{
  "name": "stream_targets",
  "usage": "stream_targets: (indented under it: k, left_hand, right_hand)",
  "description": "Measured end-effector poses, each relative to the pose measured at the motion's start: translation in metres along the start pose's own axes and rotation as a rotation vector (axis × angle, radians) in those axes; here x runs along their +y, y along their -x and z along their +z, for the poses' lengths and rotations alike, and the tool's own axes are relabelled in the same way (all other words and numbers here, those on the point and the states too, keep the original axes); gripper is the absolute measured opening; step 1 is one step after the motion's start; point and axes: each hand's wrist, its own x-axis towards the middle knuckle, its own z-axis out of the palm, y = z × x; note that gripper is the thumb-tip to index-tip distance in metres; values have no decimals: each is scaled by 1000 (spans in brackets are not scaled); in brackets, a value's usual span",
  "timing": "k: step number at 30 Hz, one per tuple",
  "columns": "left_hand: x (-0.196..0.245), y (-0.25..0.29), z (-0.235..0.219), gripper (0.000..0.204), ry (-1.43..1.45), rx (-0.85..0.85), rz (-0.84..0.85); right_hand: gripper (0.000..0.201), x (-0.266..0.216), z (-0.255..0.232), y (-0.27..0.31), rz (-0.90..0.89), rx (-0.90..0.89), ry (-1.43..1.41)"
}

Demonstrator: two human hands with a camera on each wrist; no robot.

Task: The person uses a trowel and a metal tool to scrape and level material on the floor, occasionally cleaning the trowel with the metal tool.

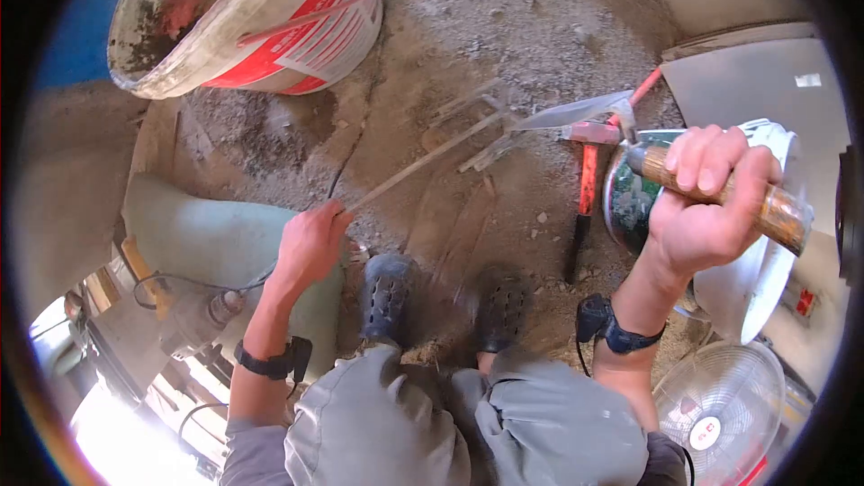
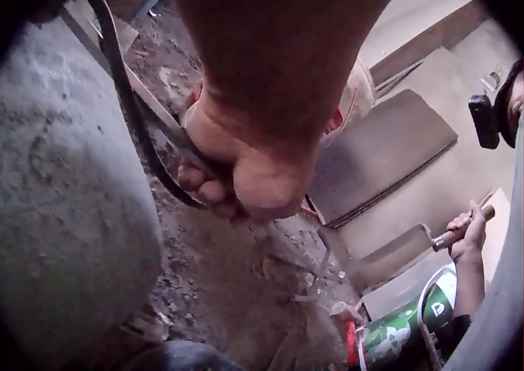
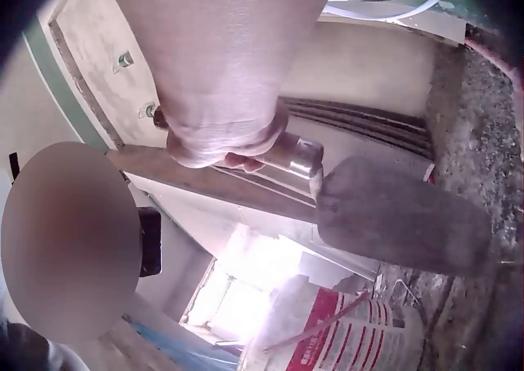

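My left hand (image 1: 310,243) pinches one end of a long thin strip (image 1: 423,160), which slants up and right across the dirt floor in the head view. In my right hand (image 1: 715,198) is the wooden handle (image 1: 783,216) of a trowel-like tool, gripped with curled fingers. Its flat blade (image 1: 571,114) points left, near the strip's far end; whether they touch I cannot tell. The right wrist view shows the blade (image 3: 401,215) broad and grey. In the left wrist view the left hand's fingers (image 2: 214,192) curl round the strip, partly hidden by the palm.
A red-and-white bucket (image 1: 346,45) stands at the upper left. A hammer (image 1: 587,184) lies beside a green container (image 1: 630,202) at the right, with a fan (image 1: 720,414) below. Left of my shoes (image 1: 387,297) are a pale green sack (image 1: 211,229) and a power tool (image 1: 198,328).
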Motion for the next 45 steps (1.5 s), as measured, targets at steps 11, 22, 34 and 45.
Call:
stream_targets:
  k: [11,22,34,45]
  left_hand:
    - [-32,46,-9,20,-40,109,3]
    - [-32,46,-8,19,-71,125,41]
    - [-34,45,-6,19,-76,115,11]
    - [-34,43,-5,18,-86,135,35]
  right_hand:
    - [42,-6,14,-8,36,109,76]
    - [35,11,30,-11,85,-13,-200]
    - [26,21,-8,-58,231,477,-64]
    - [21,93,-19,-56,472,714,-110]
